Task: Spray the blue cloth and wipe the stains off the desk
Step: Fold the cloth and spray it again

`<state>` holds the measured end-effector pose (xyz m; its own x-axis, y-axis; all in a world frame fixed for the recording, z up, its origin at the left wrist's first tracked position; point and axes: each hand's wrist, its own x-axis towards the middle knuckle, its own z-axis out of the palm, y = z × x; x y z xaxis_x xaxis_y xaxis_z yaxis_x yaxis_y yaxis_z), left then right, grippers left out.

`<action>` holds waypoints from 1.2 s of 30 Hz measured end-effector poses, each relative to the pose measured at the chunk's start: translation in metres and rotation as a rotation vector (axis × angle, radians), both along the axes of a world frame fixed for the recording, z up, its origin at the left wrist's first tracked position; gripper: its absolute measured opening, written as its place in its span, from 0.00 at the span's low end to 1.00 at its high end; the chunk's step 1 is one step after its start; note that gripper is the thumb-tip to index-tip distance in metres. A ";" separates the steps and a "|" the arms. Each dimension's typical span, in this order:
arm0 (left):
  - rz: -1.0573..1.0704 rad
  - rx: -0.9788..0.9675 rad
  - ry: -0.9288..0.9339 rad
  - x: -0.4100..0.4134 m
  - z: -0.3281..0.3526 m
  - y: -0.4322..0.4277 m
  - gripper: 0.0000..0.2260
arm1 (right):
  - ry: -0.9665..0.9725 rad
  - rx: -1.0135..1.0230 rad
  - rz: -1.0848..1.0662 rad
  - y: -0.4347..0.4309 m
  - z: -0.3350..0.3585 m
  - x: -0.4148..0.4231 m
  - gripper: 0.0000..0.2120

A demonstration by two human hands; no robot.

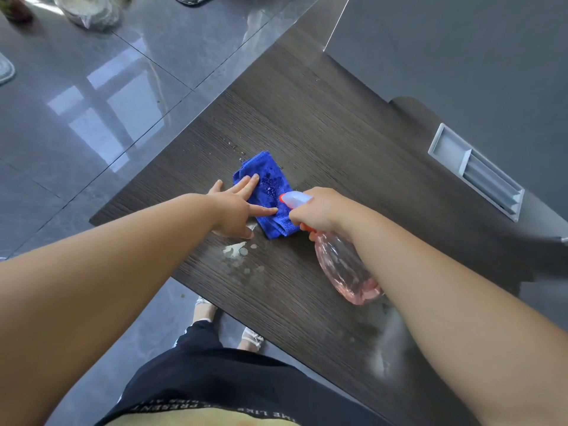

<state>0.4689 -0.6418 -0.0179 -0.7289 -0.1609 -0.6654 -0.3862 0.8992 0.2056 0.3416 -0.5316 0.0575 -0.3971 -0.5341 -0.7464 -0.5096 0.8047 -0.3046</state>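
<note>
A folded blue cloth (266, 186) lies on the dark wood-grain desk (332, 136), with wet droplets on its top. My left hand (236, 204) lies flat with straight fingers spread over the cloth's left edge, holding it down. My right hand (319, 209) grips the neck of a pink see-through spray bottle (344, 269), whose white and orange nozzle (293, 198) points at the cloth from close by. Whitish stains (235, 250) mark the desk just below the cloth, and a larger pale smear (384, 348) sits near the desk's front edge under my right forearm.
A grey cable tray (479, 170) is set into the desk at the right, beside a grey panel (461, 41). The desk's left edge drops to a glossy tiled floor (92, 103). A bowl-like object (89, 10) sits at the top left.
</note>
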 end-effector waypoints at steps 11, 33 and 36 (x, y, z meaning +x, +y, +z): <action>0.034 0.026 0.022 0.001 0.001 0.000 0.28 | 0.024 0.000 0.032 0.036 -0.009 -0.009 0.05; -0.006 0.027 -0.020 -0.004 0.009 -0.004 0.29 | -0.111 -0.739 -0.255 0.010 0.024 -0.072 0.15; -0.007 0.036 -0.023 -0.004 0.008 -0.004 0.29 | -0.009 -0.942 -0.341 -0.013 0.018 -0.079 0.20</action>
